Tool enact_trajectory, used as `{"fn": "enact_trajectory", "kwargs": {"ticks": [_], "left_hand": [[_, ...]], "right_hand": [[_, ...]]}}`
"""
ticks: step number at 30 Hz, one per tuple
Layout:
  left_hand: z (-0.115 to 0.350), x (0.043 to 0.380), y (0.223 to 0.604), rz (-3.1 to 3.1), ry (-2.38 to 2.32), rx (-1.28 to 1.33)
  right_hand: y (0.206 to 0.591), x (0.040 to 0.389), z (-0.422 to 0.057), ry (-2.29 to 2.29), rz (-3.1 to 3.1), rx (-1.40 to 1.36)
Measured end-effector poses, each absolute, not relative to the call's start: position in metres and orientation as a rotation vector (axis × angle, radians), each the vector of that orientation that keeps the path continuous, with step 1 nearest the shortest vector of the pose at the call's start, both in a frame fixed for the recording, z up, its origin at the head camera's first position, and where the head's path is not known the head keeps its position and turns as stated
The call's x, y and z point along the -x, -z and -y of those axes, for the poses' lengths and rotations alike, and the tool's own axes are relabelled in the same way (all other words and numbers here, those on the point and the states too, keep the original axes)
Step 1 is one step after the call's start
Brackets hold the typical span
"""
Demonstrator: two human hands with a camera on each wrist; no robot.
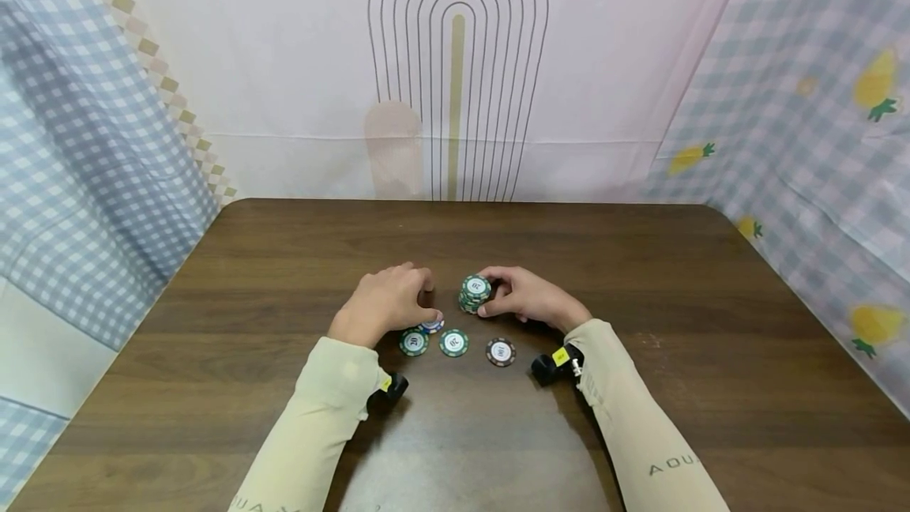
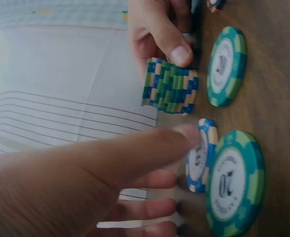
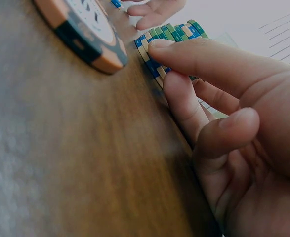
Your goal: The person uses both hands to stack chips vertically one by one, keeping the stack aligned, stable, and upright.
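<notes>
A stack of poker chips (image 1: pixel 474 295), green on top with blue-and-cream ones lower in the pile, stands in the middle of the table. My right hand (image 1: pixel 529 296) holds its right side between thumb and forefinger. Left of the stack, my left hand (image 1: pixel 387 303) reaches over a blue poker chip (image 2: pixel 198 160), its thumb tip right at the chip's upper face and its other fingers loosely spread beyond. That blue chip is partly covered by the thumb and overlaps a green chip (image 1: pixel 414 342) in the left wrist view.
Another green chip (image 1: pixel 453 343) lies in front of the stack, and a black-and-orange chip (image 1: pixel 501 352) lies to its right. All are on a brown wooden table (image 1: pixel 284 417). A white patterned cloth (image 1: pixel 298 62) hangs behind the table, with checked cloths at both sides.
</notes>
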State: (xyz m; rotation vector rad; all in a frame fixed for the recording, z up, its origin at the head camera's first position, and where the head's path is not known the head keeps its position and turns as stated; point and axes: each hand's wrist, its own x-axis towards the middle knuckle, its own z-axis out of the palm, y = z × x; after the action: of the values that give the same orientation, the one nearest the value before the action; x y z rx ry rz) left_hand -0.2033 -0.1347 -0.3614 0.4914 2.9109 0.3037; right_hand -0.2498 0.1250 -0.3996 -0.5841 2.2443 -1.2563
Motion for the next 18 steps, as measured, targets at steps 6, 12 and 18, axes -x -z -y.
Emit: {"fn": "enact_trajectory", "kwargs": {"ticks": [6, 12, 18], "left_hand": [[0.1320, 0.2032, 0.3571, -2.836, -0.339, -0.489], [0.1287, 0.2040, 0.3578, -2.806, -0.357, -0.499], [0.1252, 0.2040, 0.3584, -2.767, -0.372, -0.524]], "right_hand": [[0.4013, 0.2509, -0.1254, 1.264, -2.231, 0.583], [0.4015, 0.2513, -0.1253, 1.267, -2.224, 0.590], [0.4024, 0.2516, -0.1253, 1.258, -2.232, 0.602]]}}
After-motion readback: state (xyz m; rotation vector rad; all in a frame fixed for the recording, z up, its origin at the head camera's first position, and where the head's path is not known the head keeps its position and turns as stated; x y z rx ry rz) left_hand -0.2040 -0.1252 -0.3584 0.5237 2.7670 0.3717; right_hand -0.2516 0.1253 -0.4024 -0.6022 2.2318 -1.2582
